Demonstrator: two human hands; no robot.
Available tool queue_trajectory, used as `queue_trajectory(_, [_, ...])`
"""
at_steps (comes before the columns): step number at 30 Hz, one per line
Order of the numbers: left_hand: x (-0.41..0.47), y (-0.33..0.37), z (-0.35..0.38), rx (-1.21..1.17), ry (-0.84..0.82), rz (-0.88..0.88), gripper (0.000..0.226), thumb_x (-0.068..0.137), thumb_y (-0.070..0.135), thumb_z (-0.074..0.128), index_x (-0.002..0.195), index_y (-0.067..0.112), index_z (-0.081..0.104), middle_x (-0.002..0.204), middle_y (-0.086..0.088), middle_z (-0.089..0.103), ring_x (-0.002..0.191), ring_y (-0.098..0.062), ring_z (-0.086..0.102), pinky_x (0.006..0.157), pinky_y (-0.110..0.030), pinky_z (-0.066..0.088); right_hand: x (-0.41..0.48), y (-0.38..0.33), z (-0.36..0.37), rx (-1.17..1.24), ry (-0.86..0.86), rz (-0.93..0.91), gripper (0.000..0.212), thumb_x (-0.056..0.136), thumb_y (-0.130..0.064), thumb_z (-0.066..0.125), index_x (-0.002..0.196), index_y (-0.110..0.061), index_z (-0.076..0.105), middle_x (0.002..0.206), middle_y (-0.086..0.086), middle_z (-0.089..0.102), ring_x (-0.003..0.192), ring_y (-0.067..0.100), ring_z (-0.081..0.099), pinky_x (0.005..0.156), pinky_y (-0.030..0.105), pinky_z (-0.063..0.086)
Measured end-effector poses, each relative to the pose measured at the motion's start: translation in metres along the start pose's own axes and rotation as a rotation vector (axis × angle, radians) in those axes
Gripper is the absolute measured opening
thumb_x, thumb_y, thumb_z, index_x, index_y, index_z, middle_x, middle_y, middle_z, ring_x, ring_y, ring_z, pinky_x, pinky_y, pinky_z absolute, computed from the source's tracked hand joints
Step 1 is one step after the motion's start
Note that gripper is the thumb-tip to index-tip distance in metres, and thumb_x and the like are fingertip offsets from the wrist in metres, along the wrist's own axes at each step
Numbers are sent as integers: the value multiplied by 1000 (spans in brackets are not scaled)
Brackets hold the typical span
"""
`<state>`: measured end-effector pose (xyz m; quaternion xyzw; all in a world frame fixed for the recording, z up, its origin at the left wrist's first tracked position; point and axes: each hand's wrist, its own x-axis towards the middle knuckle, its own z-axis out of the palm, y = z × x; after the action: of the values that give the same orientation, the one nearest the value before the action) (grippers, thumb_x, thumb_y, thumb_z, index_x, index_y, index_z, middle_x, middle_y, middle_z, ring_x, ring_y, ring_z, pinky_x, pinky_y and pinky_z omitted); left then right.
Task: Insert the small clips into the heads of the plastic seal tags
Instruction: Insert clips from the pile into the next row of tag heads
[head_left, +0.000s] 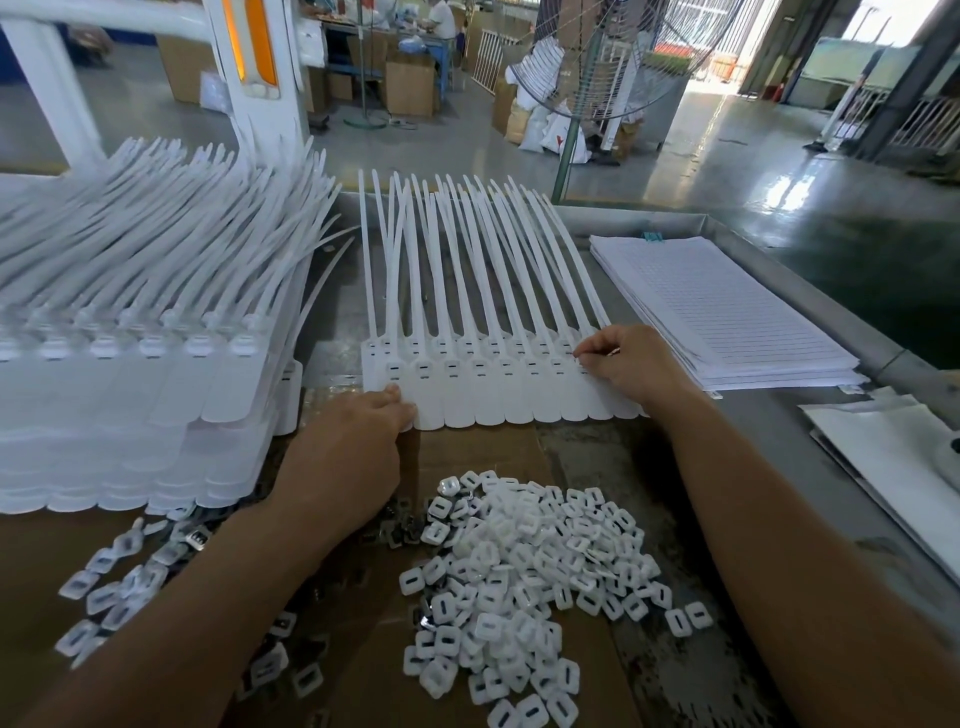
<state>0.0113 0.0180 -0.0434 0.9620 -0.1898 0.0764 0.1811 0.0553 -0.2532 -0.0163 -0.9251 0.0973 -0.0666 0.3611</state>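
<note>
A joined row of white plastic seal tags (483, 374) lies flat on the table, tails pointing away from me. My left hand (348, 457) rests on the row's near left corner, fingers pressing its edge. My right hand (628, 364) is at the row's right end, thumb and forefinger pinched over the last tag head; a small clip seems to be between them, but it is mostly hidden. A heap of small white clips (524, 577) lies on cardboard (363, 623) between my forearms. More clips (119, 577) are scattered to the left.
A tall stack of seal tag rows (130, 364) fills the left of the table. A pile of lined paper sheets (717, 312) lies at the right, with a white bag (893, 457) beyond it. A standing fan (597, 67) and cardboard boxes (410, 83) are on the factory floor behind.
</note>
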Motion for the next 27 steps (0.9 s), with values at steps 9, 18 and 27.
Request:
queue_trajectory(9, [-2, 3, -2, -24, 10, -12, 46, 86, -4, 41, 126, 16, 54, 142, -4, 41, 129, -21, 39, 106, -29, 29, 1, 0, 3, 12, 43, -19, 9, 83, -6, 65, 87, -14, 68, 78, -13, 55, 69, -7, 45, 61, 7, 31])
queue_trajectory(18, [-2, 3, 0, -38, 25, -11, 44, 85, -6, 42, 123, 11, 57, 138, -7, 45, 128, -24, 41, 108, -34, 30, 8, -9, 2, -11, 33, 99, 23, 77, -5, 70, 74, -24, 57, 90, -3, 58, 89, 13, 54, 77, 25, 40])
queue_trajectory(27, [-2, 4, -2, -37, 28, -6, 45, 86, -4, 42, 124, 14, 56, 140, -5, 43, 129, -21, 40, 108, -29, 27, -1, -2, 3, -44, 62, -6, 12, 86, -8, 62, 85, -20, 59, 82, -9, 54, 69, -3, 47, 56, 8, 31])
